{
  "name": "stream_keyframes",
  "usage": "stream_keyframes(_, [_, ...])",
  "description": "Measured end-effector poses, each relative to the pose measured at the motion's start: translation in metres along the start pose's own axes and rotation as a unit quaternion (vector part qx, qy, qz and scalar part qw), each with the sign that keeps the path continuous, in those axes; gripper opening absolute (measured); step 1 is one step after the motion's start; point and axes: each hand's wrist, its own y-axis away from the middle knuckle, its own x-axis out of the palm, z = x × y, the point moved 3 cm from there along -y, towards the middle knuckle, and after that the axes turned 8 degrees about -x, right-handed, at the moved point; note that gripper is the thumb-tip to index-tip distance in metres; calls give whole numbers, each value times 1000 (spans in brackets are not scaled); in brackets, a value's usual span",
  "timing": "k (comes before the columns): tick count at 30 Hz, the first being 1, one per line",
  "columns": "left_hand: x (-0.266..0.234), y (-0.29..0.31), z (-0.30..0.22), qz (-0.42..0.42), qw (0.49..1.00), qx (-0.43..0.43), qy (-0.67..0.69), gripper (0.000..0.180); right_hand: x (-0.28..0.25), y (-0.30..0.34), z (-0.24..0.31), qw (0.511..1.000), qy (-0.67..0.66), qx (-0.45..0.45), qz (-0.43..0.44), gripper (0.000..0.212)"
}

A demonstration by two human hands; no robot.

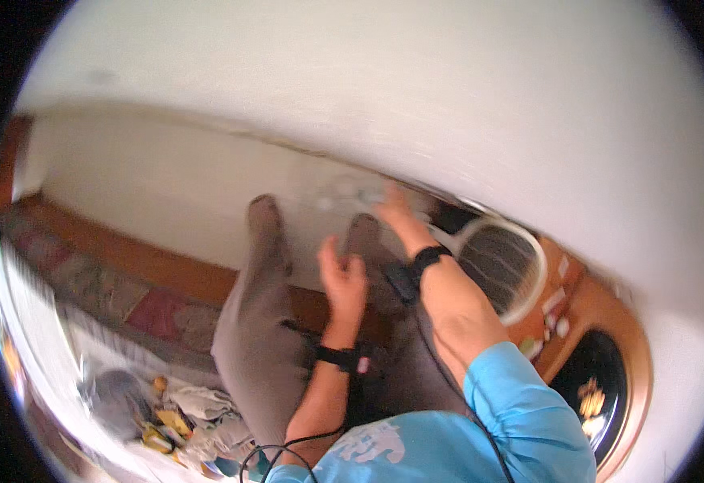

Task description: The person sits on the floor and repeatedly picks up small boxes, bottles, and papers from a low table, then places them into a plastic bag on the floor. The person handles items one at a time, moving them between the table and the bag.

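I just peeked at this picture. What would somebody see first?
First, the two bare hands in the middle, each with a black wrist band: the left hand raised and open, the right hand stretched toward the pale wall. Just right of them is a round racket-shaped swatter with a white rim. Below are grey trouser legs and a bright blue sleeve.

Legs [259, 322] stretched forward along centre, feet toward wall [167, 185]. Left hand [342, 282] above right leg, between knees. Right hand [396, 211] farther forward, near blurred items [344, 193] at wall. Racket [501, 270] right of right hand, on wooden ledge [601, 314]. Cluttered pile [175, 419] on floor, left of legs.
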Motion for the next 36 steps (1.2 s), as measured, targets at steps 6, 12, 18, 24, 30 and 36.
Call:
stream_keyframes(6, [-3, 19, -47, 59, 991, 96, -76, 49, -138, 117, 119, 974, -69, -83, -200, 35])
stream_keyframes(12, [62, 112, -105, 196, 958, 205, -26, 46, -187, 320, 107, 844, -125, -174, -492, 22])
stream_keyframes(18, [120, 234, -48, 404, 907, 118, -9, 47, -146, 478, -58, 861, -142, 96, -478, 26])
stream_keyframes(24, [127, 253, -2, 448, 849, 149, -239, 49, -102, 550, -160, 859, 0, 309, -407, 54])
stream_keyframes(30, [121, 234, 1, 464, 851, 111, -220, 44, -96, 548, -170, 874, -52, 324, -358, 65])
stream_keyframes(36, [120, 231, 5, 470, 846, 136, -213, 46, -101, 542, -164, 872, -42, 293, -390, 64])
